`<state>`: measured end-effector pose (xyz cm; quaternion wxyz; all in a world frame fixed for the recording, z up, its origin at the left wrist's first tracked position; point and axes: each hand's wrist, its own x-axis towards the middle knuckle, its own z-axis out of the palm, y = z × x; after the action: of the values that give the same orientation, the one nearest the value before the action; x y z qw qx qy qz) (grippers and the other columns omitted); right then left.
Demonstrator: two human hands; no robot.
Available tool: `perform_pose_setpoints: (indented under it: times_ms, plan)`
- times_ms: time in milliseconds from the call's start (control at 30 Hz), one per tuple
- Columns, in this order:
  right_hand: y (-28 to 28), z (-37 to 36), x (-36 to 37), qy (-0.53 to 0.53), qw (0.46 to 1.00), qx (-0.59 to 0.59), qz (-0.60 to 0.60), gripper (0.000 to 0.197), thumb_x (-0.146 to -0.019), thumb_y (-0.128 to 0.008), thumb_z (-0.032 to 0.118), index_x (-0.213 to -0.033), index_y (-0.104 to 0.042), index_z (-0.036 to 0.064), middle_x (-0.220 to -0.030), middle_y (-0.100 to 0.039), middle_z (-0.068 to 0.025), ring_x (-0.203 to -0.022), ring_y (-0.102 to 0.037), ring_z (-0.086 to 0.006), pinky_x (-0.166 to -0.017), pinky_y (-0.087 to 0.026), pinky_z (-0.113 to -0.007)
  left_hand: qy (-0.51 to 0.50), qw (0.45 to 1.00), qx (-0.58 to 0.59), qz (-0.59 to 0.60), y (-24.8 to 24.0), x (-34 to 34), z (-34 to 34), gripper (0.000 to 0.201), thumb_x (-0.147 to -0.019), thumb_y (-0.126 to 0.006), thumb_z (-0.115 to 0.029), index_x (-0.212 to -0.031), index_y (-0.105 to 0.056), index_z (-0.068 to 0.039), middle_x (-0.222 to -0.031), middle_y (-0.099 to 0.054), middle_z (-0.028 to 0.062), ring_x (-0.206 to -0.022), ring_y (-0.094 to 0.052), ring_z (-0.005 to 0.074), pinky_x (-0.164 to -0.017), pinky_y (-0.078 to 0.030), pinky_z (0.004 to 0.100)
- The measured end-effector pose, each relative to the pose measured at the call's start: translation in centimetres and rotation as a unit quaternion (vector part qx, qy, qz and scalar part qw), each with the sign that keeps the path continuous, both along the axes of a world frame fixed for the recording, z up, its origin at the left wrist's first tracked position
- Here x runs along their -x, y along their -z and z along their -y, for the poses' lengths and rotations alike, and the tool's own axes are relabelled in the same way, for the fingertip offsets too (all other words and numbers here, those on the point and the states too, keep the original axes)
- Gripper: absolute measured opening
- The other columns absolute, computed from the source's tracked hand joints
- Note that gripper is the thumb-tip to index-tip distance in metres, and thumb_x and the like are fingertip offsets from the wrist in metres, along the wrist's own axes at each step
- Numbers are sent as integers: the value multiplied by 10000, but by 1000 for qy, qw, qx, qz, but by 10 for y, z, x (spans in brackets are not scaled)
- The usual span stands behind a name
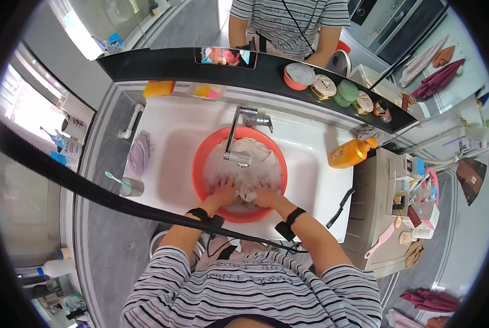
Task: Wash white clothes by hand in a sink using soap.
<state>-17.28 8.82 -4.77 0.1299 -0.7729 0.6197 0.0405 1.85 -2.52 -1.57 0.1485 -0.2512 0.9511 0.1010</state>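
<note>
Position of the Crumpled White Fabric Cloth (255, 147) Relative to the Left Hand (221, 195) and Right Hand (265, 198)

Location: The cloth lies in greyish-white soapy water (214, 169) inside a round red plastic basin (197, 174). The basin stands in a glossy white sink (173, 128).

Finger state: Both hands reach over the near rim, fingers lowered into the suds. The left fingers appear spread. Foam hides the fingertips of both hands; whether either hand grips fabric cannot be told.

Key relation: The largest visible part of the cloth lies beyond the fingers, toward the far rim, and slightly to the right. A smaller bunched fold lies between the hands, nearer the right fingers. The cloth's long axis cannot be established, since suds cover its middle.

Surroundings: A chrome swivel tap (238, 157) extends over the basin, just beyond the fingers. An orange plastic pump bottle (348, 154) stands farther out, right of the right fingers. A crumpled lilac cloth (140, 154) lies well to the left of the left fingers.
</note>
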Motion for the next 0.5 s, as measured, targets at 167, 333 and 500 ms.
perform_pose_setpoints:
  times_ms: [167,333,500]
  plan:
    - [-130,1,9,364,773,-250,455,508,-851,-537,449,-1211,-552,90,-1189,-580,-117,-1124,-527,-240,-1003,-344,-323,-166,961,-165,-147,-39,-10,12,521,-846,-529,-472,-1218,-536,-108,-1210,-546,163,-1179,-474,274,-944,-361,505]
    - [-138,-11,7,435,587,-135,670,559,-871,-550,412,-1290,-457,55,-1295,-496,-92,-1209,-443,-216,-1004,-334,-369,-430,678,-519,-294,-146,21,-14,594,-866,-468,-569,-1189,-541,-76,-1218,-543,120,-1135,-503,227,-878,-430,403]
    - [-196,-2,-37,424,537,-129,717,627,-850,-608,371,-1357,-329,131,-1321,-442,-96,-1200,-429,-241,-1006,-313,-456,-329,477,-737,-349,-147,36,-22,798,-826,-440,-664,-1312,-391,-33,-1262,-485,137,-1139,-484,234,-909,-435,404]
